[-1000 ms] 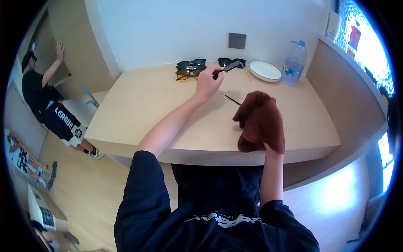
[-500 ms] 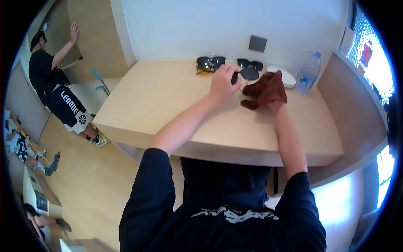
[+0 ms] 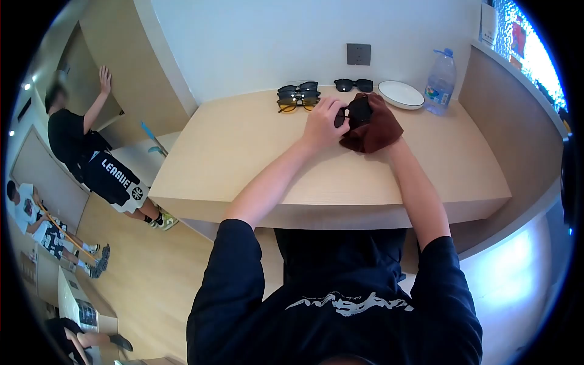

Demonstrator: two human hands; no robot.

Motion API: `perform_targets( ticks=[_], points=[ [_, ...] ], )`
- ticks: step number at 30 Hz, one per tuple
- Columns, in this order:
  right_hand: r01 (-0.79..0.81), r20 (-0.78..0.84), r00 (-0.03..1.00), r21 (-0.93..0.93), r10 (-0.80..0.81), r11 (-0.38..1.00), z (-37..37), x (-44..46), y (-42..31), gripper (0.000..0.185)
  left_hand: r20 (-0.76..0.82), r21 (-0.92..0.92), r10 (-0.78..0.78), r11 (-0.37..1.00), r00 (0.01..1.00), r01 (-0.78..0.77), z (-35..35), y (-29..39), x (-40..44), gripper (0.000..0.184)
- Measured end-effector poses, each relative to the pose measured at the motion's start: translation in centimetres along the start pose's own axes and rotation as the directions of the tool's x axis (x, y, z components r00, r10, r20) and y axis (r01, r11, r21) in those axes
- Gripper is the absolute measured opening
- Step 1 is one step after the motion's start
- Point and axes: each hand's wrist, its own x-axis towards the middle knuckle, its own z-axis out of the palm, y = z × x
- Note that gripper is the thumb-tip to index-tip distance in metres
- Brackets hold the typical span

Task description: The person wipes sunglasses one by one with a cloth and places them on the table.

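Against a light wall (image 3: 261, 36) runs your pale wood counter (image 3: 243, 152), with a dark wall outlet (image 3: 359, 54) above its far edge. Near the middle of the far half, your left hand (image 3: 325, 125) grips the dark sunglasses (image 3: 360, 112) at their left side, thumb and fingers closed in a narrow pinch. Your right hand (image 3: 394, 146) is wrapped in the brown cloth (image 3: 372, 135) and holds it against the right lens; the cloth hides your fingers. Just beyond your left hand, three pairs of glasses (image 3: 298, 97) sit in a close row, the nearest with yellow lenses. Another dark pair (image 3: 354, 85) rests near the wall, left of the white plate (image 3: 401, 95). Right beside the plate, the clear plastic bottle (image 3: 441, 82) stands upright.

Off to the left, a person in black (image 3: 79, 140) raises a hand to a wooden panel (image 3: 121, 55). Farther left, a person in a white shirt (image 3: 29, 210) holds a mop (image 3: 73, 240). Someone else's bent leg (image 3: 97, 339) shows at the lower left.
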Motion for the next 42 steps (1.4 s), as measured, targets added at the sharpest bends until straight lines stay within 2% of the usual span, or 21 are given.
perform_targets(
  ticks=[2, 3, 5, 6, 7, 9, 12, 14, 15, 17, 20, 24, 25, 27, 29, 30, 32, 37, 39, 40, 42],
  points=[
    [-0.16, -0.119, 0.98, 0.021, 0.162, 0.987, 0.4, 0.0, -0.2, 0.046, 0.005, 0.021, -0.033, 0.999, 0.999, 0.033, -0.1, 0.1, 0.1, 0.031],
    [-0.153, -0.129, 0.98, 0.013, 0.153, 0.988, -0.3, 0.7, -0.3, 0.046, -0.002, 0.021, -0.019, 1.0, 1.0, 0.019, -0.1, 0.1, 0.7, 0.031],
    [-0.217, 0.243, 0.934, -0.2, 0.263, 0.955, -1.6, 0.9, -1.2, 0.043, 0.01, 0.098, 0.038, 0.994, 0.999, -0.038, -0.1, 0.5, 0.0, 0.032],
    [-0.094, 0.295, 0.943, -0.2, 0.152, 0.975, -2.2, 0.9, -1.5, 0.035, 0.013, 0.095, 0.037, 0.995, 0.999, -0.038, -0.1, 0.4, -0.1, 0.032],
    [-0.097, 0.294, 0.943, -0.2, 0.155, 0.975, -2.2, 1.0, -1.4, 0.035, 0.026, 0.121, 0.082, 0.989, 0.996, -0.085, -0.1, 0.2, 0.0, 0.031],
    [-0.211, 0.463, 0.861, -0.052, 0.21, 0.976, -2.6, 1.0, -1.0, 0.028, 0.038, 0.144, 0.126, 0.981, 0.991, -0.131, -0.2, 0.0, -0.3, 0.03],
    [-0.103, 0.392, 0.901, -0.226, 0.187, 0.969, -0.8, -0.4, 1.8, 0.024, 0.133, 0.213, 0.233, 0.942, 0.963, -0.258, 0.2, -0.4, -0.5, 0.026],
    [-0.05, 0.349, 0.924, -0.291, 0.155, 0.955, -0.8, -0.5, 1.8, 0.024, 0.271, 0.265, 0.063, 0.955, 0.961, -0.137, 0.4, 0.0, -0.8, 0.024],
    [0.0, 0.31, 0.943, -0.355, 0.118, 0.935, -1.0, -0.3, 1.6, 0.024, 0.266, 0.266, 0.064, 0.954, 0.962, -0.137, 0.4, 0.3, -0.8, 0.024],
    [-0.011, 0.326, 0.938, -0.308, 0.117, 0.951, -1.5, 0.5, 1.0, 0.024, 0.272, 0.259, -0.1, 0.966, 0.957, 0.028, 0.4, 0.8, -0.8, 0.022],
    [-0.017, 0.298, 0.95, -0.247, 0.093, 0.969, -1.5, 0.6, 0.3, 0.024, 0.223, 0.277, 0.035, 0.956, 0.974, -0.098, 0.0, 1.2, -0.8, 0.021],
    [-0.019, 0.191, 0.98, -0.227, 0.063, 0.974, -1.5, 0.5, -0.6, 0.029, 0.241, 0.262, 0.011, 0.962, 0.97, -0.077, 0.5, 0.4, -0.9, 0.021],
    [-0.016, 0.188, 0.98, -0.229, 0.061, 0.973, -1.6, 0.5, -0.8, 0.029, 0.278, 0.265, -0.057, 0.964, 0.959, -0.02, 0.6, 0.3, -1.1, 0.021],
    [-0.231, 0.218, 0.94, -0.165, 0.263, 0.959, -1.8, 0.4, -1.2, 0.035, 0.314, 0.268, -0.13, 0.963, 0.94, 0.044, 0.5, 0.6, -1.1, 0.021],
    [-0.196, 0.199, 0.954, -0.144, 0.222, 0.97, -1.6, 0.0, -1.0, 0.038, 0.357, 0.317, -0.212, 0.943, 0.909, 0.096, 0.5, 0.6, -1.2, 0.022],
    [-0.162, 0.176, 0.967, -0.124, 0.183, 0.979, -1.4, -0.3, -0.9, 0.042, 0.358, 0.321, -0.212, 0.943, 0.909, 0.093, 0.6, 0.3, -1.6, 0.022],
    [-0.145, 0.158, 0.973, -0.136, 0.166, 0.98, -1.2, -1.0, -0.7, 0.043, 0.321, 0.297, -0.04, 0.953, 0.946, -0.06, 0.8, 0.0, -2.0, 0.025],
    [-0.135, 0.09, 0.984, -0.201, 0.156, 0.97, -1.8, -2.2, 0.0, 0.046, 0.323, 0.39, 0.007, 0.91, 0.946, -0.14, 1.7, 0.9, -2.3, 0.026],
    [-0.24, 0.082, 0.967, -0.019, 0.241, 0.971, -1.8, -2.8, 0.4, 0.042, 0.328, 0.379, -0.01, 0.917, 0.945, -0.121, 2.4, 1.0, -2.8, 0.027],
    [-0.244, 0.088, 0.966, -0.016, 0.244, 0.97, -1.8, -3.0, 0.3, 0.042, 0.318, 0.397, -0.004, 0.909, 0.948, -0.129, 2.5, 0.9, -2.8, 0.024],
    [-0.307, 0.109, 0.937, -0.201, 0.333, 0.93, -1.6, -3.1, 0.3, 0.039, 0.311, 0.42, 0.003, 0.897, 0.95, -0.14, 2.6, 0.6, -3.1, 0.022]
  ],
)
